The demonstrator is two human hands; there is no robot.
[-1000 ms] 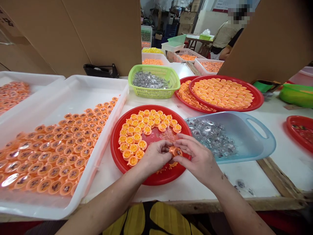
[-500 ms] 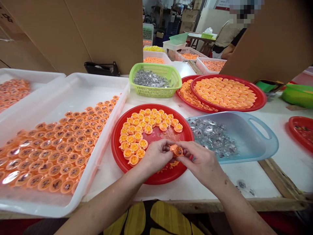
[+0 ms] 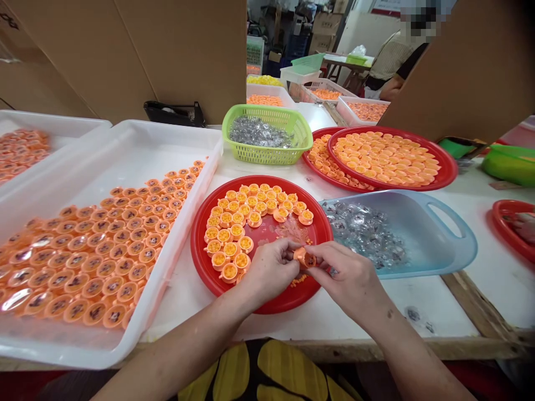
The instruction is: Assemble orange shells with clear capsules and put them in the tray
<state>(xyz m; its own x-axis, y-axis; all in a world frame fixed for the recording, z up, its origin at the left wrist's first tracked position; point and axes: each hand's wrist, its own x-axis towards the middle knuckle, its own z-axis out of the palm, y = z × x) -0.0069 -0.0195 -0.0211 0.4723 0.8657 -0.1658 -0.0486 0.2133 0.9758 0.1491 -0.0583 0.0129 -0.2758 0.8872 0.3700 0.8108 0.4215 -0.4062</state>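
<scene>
Left hand (image 3: pixel 271 270) and right hand (image 3: pixel 349 278) pinch an orange plastic cap (image 3: pixel 305 258) between fingertips, over a red plate (image 3: pixel 267 301) of yellow-filled caps (image 3: pixel 234 234); blue tray (image 3: pixel 443 239) of silver pieces (image 3: pixel 363 234) just beside, on white bench (image 3: pixel 334 312).

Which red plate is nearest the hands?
The round red plate right beneath the left hand and right hand, which hold an orange cap over it. The stacked red plates and the red plate at right lie farther off.

The left forearm (image 3: pixel 179 351) and right forearm (image 3: pixel 426 362) are angling inward, the left hand (image 3: pixel 271 270) and right hand (image 3: pixel 351 278) are curling together, their fingertips (image 3: pixel 288 257) pinching close, wrists trailing behind the fingers
</scene>
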